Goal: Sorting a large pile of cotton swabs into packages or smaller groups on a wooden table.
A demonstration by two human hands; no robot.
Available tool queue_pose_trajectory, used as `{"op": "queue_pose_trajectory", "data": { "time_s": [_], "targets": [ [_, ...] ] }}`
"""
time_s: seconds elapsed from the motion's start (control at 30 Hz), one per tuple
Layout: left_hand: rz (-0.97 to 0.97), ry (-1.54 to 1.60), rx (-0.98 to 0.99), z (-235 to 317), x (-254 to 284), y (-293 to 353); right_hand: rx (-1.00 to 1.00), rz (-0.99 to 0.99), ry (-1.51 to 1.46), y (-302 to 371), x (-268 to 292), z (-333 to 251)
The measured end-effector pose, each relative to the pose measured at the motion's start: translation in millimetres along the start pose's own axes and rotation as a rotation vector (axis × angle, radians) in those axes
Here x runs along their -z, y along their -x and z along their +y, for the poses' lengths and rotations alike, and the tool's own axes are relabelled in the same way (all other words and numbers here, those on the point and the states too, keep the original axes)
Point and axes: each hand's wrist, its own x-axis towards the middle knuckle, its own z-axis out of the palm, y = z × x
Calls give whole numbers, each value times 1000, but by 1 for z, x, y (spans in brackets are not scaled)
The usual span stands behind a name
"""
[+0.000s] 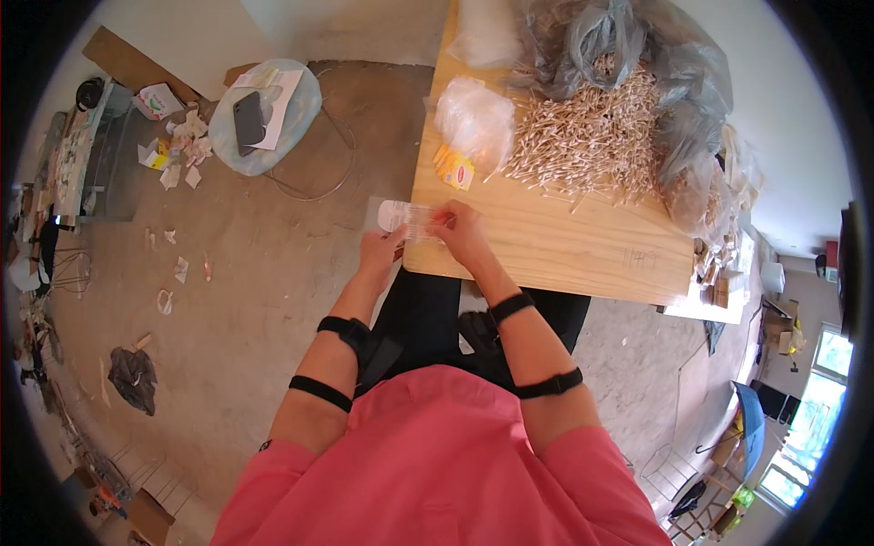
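Observation:
A small clear plastic bag (393, 215) with a white printed patch is stretched between my hands, at the table's near left corner. My left hand (381, 251) grips its lower side, thumb on top. My right hand (462, 231) has its fingers pinched together at the right end of the bag. Thin pale sticks seem to show inside the bag, too small to make out surely. Farther back on the table lies a large heap of cotton swabs (587, 136). Beside it are a bundle of clear plastic bags (475, 118) and several yellow cards (453, 167).
Grey plastic bags (678, 68) surround the heap on the wooden table (546, 246). To the left, a round stool (238, 162) bears a phone (248, 126) and papers. Paper scraps (187, 141) and a dark crumpled bag (134, 379) lie on the floor.

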Motion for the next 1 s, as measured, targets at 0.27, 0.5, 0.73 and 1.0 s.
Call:
{"op": "queue_pose_trajectory", "data": {
  "time_s": [0.27, 0.5, 0.73, 1.0],
  "targets": [
    [44, 14, 33, -2, -2, 12, 22, 133, 42, 51, 12, 2],
    [108, -135, -72, -2, -4, 10, 47, 216, 116, 49, -2, 3],
    [156, -170, -97, -9, -3, 4, 173, 217, 292, 54, -3, -1],
    [158, -166, -143, -7, -8, 9, -209, 155, 135, 37, -1, -7]
  ]
}}
